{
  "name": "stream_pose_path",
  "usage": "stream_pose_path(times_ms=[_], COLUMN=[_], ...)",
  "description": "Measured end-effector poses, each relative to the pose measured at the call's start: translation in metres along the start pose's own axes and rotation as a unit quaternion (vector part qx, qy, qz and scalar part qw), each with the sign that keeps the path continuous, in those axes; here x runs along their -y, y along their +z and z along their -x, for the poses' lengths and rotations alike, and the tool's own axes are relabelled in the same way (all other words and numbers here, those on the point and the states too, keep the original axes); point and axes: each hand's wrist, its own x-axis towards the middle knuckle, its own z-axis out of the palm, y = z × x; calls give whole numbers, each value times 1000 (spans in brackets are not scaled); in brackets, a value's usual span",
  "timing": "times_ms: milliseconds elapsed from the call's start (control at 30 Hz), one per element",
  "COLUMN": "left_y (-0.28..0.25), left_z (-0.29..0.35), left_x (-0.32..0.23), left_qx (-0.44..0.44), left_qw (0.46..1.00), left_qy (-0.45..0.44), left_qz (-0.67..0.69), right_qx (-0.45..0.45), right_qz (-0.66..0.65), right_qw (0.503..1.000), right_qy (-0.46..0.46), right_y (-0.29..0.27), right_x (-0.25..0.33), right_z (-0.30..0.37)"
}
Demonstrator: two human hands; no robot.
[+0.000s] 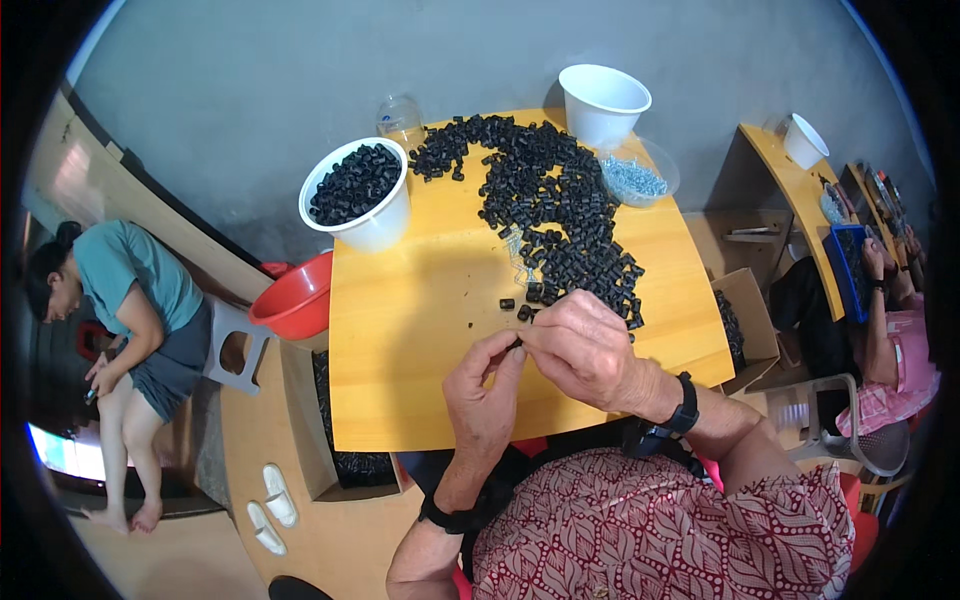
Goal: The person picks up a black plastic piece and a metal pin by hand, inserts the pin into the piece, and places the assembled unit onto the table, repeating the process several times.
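Black piece [516, 344] is pinched by thumb and forefinger of the left hand [482, 393], above the yellow table [395, 345]; right hand [588, 348]: fingers narrowed beside it, contents cannot be told.

I look down through a fisheye on the wearer's head, close above the yellow table [385, 370]. The grey wall [450, 60] sits at twelve o'clock, the patterned shirt [650, 530] at six.
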Motion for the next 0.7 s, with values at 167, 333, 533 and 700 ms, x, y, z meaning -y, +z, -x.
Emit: stream_pose_path(times_ms=[167,333,533,700], left_y=[-2,-3,-1,3], left_z=[1,-1,-4,-9], left_x=[4,12,14,5], left_qx=[6,42,26,4], left_qw=[998,985,978,959], left_qy=[-39,-76,-99,-132], left_qz=[43,150,182,251], right_qx=[34,45,54,81], right_qz=[-101,-194,-66,17], right_qw=[990,960,995,997], right_qy=[92,194,58,-4], right_y=[2,5,-5,-9], right_x=[1,-1,-8,-11], right_z=[7,15,8,0])
